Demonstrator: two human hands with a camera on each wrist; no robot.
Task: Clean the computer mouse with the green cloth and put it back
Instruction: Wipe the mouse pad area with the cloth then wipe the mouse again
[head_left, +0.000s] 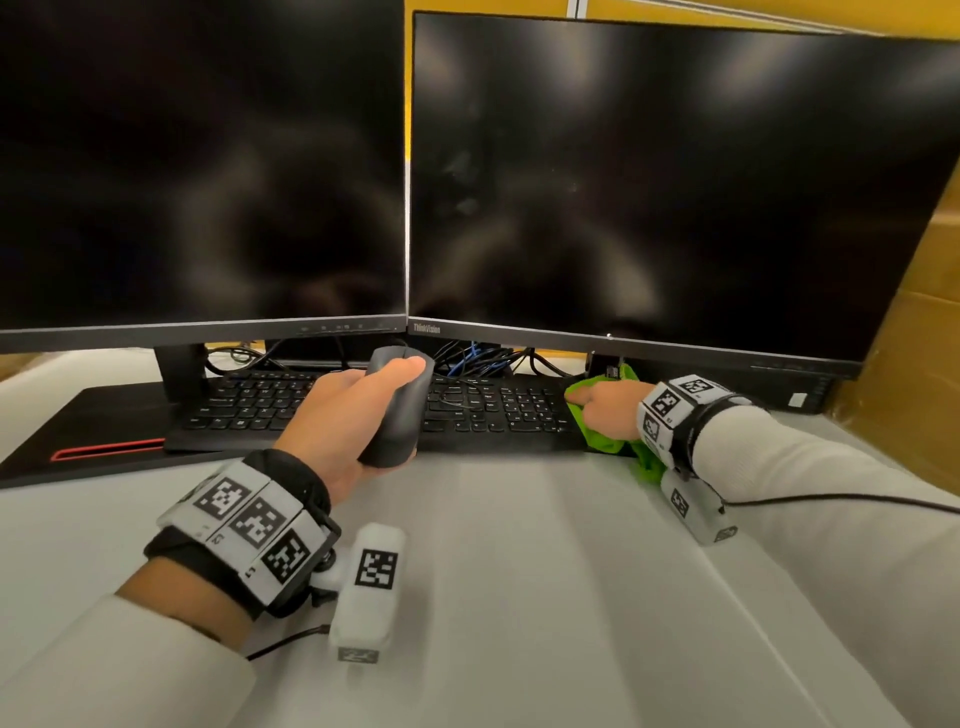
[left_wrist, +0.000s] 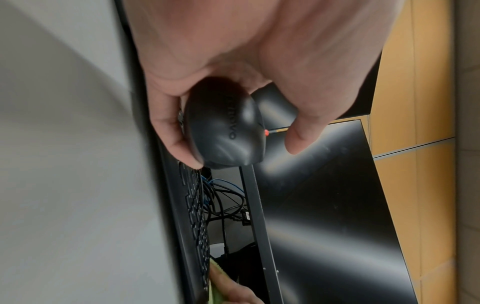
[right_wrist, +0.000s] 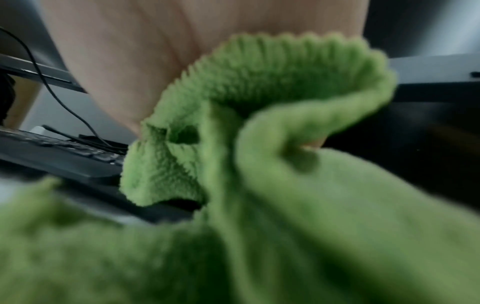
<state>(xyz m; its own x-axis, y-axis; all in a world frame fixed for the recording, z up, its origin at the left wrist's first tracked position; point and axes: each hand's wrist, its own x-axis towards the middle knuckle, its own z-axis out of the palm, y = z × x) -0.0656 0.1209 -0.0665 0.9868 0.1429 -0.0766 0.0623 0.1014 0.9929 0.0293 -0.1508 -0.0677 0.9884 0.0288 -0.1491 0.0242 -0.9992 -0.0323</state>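
My left hand (head_left: 358, 410) grips a dark grey computer mouse (head_left: 400, 410), lifted above the middle of the keyboard. In the left wrist view the mouse (left_wrist: 223, 127) shows a logo and a red spot at its wheel, with the thumb and fingers wrapped round its sides. My right hand (head_left: 605, 402) holds the bunched green cloth (head_left: 602, 441) at the right end of the keyboard. The cloth (right_wrist: 259, 164) fills most of the right wrist view and hides the fingers there. The two hands are well apart.
A black keyboard (head_left: 488, 410) lies under two dark monitors, left (head_left: 202, 166) and right (head_left: 675, 187). Cables (head_left: 483, 358) tangle behind the keyboard. A black pad with a red mark (head_left: 104, 447) lies at left. A white cloth (head_left: 545, 597) covers the table in front.
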